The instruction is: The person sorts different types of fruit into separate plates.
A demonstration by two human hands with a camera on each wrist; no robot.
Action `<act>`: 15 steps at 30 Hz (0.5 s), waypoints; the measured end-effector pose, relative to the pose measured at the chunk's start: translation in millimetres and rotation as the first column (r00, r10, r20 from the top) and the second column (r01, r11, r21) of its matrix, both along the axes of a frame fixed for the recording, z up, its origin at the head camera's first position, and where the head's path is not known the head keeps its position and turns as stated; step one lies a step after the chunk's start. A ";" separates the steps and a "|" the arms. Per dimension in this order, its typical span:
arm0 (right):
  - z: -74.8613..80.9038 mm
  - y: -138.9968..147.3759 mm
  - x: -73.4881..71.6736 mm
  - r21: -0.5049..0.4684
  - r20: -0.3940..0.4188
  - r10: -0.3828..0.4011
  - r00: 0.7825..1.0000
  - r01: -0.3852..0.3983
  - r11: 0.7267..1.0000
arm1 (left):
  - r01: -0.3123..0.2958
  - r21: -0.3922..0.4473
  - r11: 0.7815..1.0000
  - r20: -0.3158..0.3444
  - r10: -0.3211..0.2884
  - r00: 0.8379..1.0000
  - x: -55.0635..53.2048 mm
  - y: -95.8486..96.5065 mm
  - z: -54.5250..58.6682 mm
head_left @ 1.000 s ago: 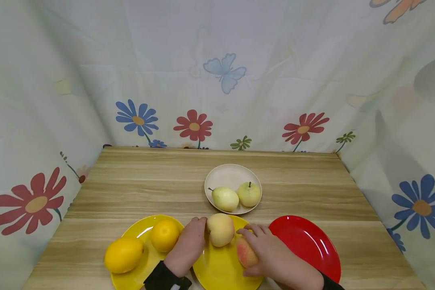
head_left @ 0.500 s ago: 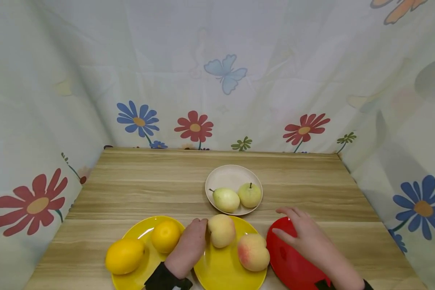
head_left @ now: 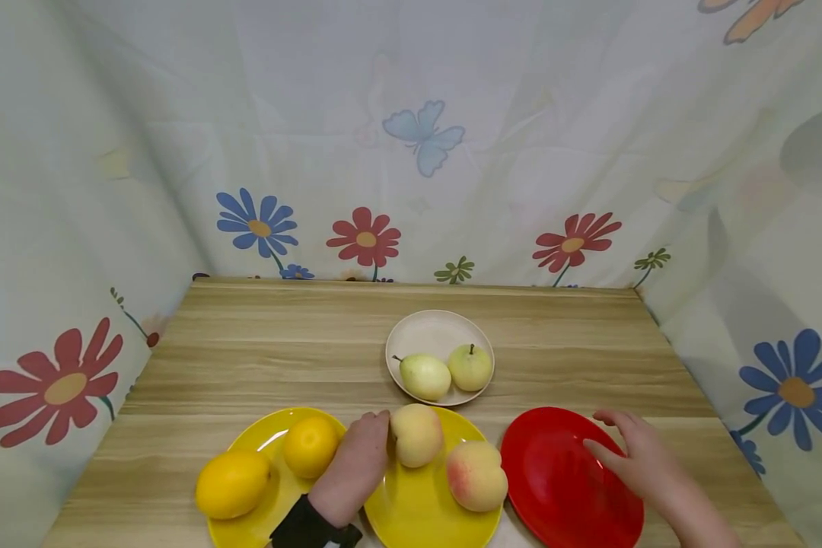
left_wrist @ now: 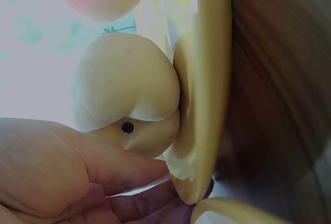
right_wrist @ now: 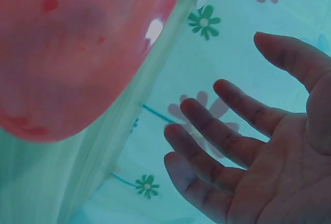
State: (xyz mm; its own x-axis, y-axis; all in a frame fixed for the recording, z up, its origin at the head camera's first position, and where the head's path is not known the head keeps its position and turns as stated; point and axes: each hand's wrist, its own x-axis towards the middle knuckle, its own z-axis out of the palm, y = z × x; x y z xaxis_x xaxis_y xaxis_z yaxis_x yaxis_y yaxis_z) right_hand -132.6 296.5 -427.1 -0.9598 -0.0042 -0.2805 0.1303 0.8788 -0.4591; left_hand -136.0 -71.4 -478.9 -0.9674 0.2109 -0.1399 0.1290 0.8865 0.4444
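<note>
My left hand pinches the far-left rim of the middle yellow plate; in the left wrist view its thumb lies on the upper side and the fingertips go to the rim's edge. Close to that thumb sits a pale peach. A second peach with a red blush rests at the plate's right side. Over the right edge of the red plate hovers my right hand, holding nothing; the right wrist view shows its fingers spread and apart from the plate.
At the left, another yellow plate bears a lemon-like yellow fruit and an orange. Behind the middle plate, a small beige plate holds two pears. A flowered curtain encloses the wooden table.
My right hand has let go of the blushed peach and moved right, across the red plate to its far-right edge. The left hand stays at the yellow plate's rim.
</note>
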 end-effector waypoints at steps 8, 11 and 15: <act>-16.9 27.7 1.5 -0.023 0.108 -0.081 0.991 0.084 0.996 | -0.023 -0.029 0.999 0.009 0.024 1.000 0.0 3.2 -2.4; -22.6 38.4 1.4 -0.014 0.150 -0.115 0.982 0.119 0.993 | -0.028 -0.040 0.999 0.009 0.029 1.000 0.6 3.9 -1.3; -31.1 48.9 0.3 0.011 0.191 -0.134 0.972 0.135 0.991 | -0.024 -0.029 0.999 -0.003 0.024 1.000 2.1 3.7 6.9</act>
State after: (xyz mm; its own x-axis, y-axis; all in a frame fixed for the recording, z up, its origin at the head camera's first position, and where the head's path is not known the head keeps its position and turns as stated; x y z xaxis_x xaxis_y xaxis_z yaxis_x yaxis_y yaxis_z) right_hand -132.4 345.5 -458.3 -0.8802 0.1202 -0.4591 0.3327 0.8461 -0.4163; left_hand -133.9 -67.7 -472.0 -0.9726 0.1832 -0.1433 0.1083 0.9020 0.4179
